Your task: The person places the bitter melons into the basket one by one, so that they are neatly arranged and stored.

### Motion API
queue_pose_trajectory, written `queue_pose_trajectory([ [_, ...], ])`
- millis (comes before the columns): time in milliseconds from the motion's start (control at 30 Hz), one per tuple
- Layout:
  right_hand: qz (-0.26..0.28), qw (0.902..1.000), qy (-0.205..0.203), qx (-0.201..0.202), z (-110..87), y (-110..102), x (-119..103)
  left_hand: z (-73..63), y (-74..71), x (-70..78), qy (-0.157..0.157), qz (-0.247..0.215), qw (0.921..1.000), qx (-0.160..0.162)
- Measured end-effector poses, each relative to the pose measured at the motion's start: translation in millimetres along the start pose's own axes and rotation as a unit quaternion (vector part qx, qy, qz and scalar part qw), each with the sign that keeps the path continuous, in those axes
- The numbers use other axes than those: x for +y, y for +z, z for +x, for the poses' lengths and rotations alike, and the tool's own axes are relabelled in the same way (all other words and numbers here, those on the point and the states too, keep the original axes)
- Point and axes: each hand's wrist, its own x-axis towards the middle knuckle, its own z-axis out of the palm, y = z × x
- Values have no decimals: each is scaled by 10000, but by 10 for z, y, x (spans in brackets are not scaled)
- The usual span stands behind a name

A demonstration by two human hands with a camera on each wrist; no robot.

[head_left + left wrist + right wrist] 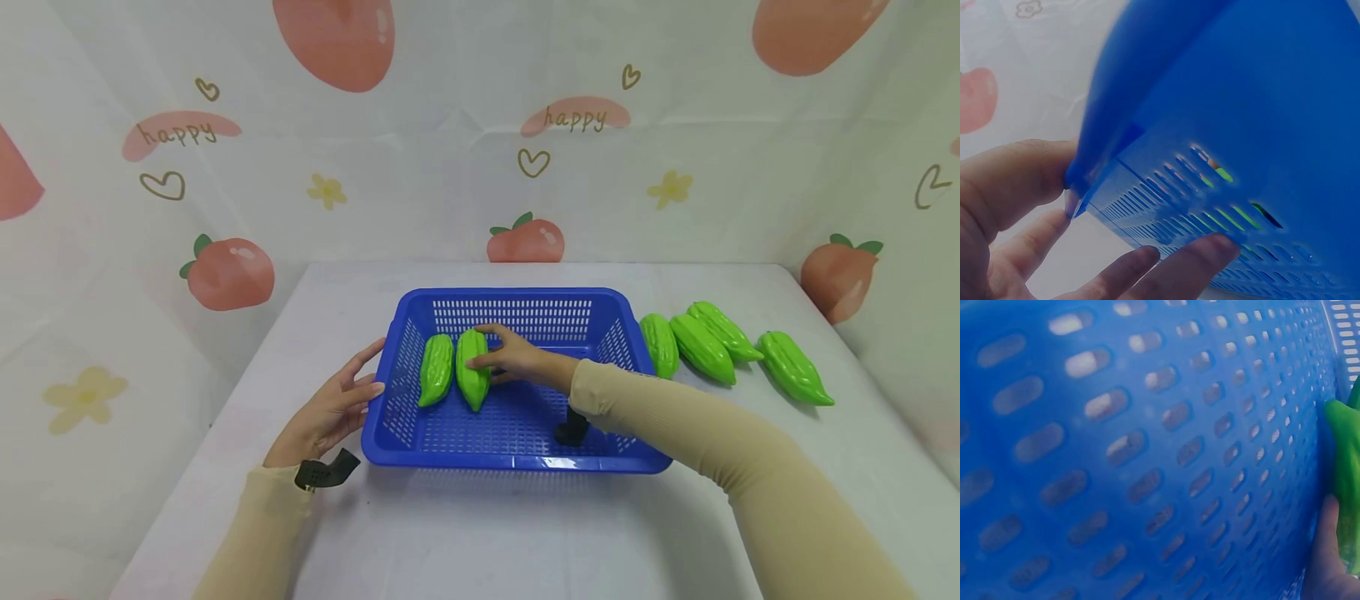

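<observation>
A beige sleeve point(780, 475) crosses nearest me, its right hand point(519, 357) pinching a ridged gourd point(471, 385).
That gourd sits inside the blue basket point(480, 460), just beside a second gourd point(436, 371); the left hand point(330, 412) grips the basket's rim, thumb over it, fingers outside. Four more gourds point(705, 348) lie on the table beyond the right wall. Placing one gourd alongside another seems the step in hand; next, I'd say, calls for loosening the pinch without nudging its neighbour.
</observation>
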Motion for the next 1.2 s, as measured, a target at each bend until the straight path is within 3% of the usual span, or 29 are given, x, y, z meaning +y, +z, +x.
queue_pose_trajectory([
  [300,-137,9998,-145,-39,23,21,27,-15,11,20,-41,-119,9999,11],
  [533,-301,9994,-171,-59,12,38,8,-8,11,12,37,38,10000,5],
  [1200,-624,9980,21,-17,62,72,-10,-17,10,-2,5,59,9999,93],
])
